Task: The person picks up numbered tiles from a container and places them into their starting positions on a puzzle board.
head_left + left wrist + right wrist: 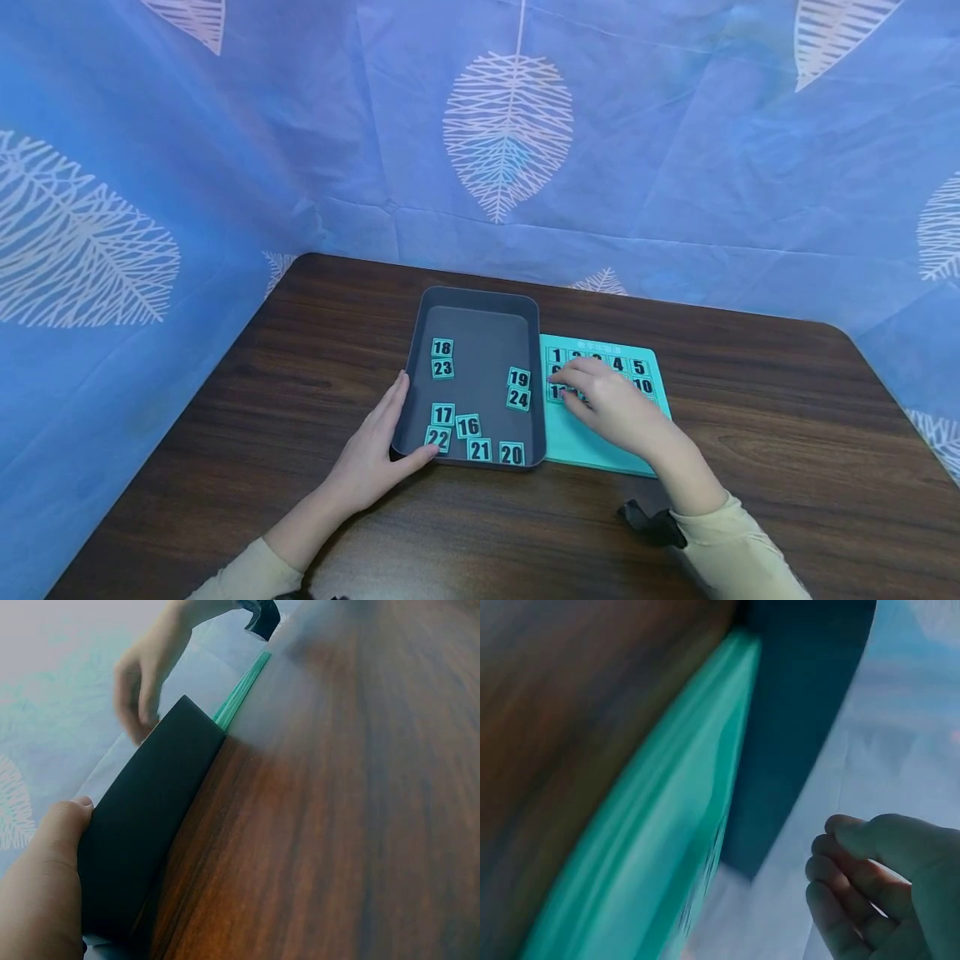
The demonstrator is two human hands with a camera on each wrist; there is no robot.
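My left hand (pixel 367 462) rests against the near left corner of a dark grey tray (pixel 480 333), its fingers straight along the side. Its thumb (pixel 64 829) touches the near rim. Inside the tray lie several turquoise number tiles, among them 18 (pixel 442 348), 19 (pixel 518 377) and 21 (pixel 479 450). Over a turquoise number board (pixel 600 446), right of the tray, hovers my right hand (pixel 611 404), fingers loosely bent around the third row. No tile shows between thumb and fingers in the right wrist view. That hand hides part of the board's numbers.
Tray and board stand side by side on a dark wooden table (pixel 750 417). A blue cloth with white leaf prints (pixel 637 167) hangs behind the table and along its left side. A black strap (pixel 651 525) is by the right sleeve.
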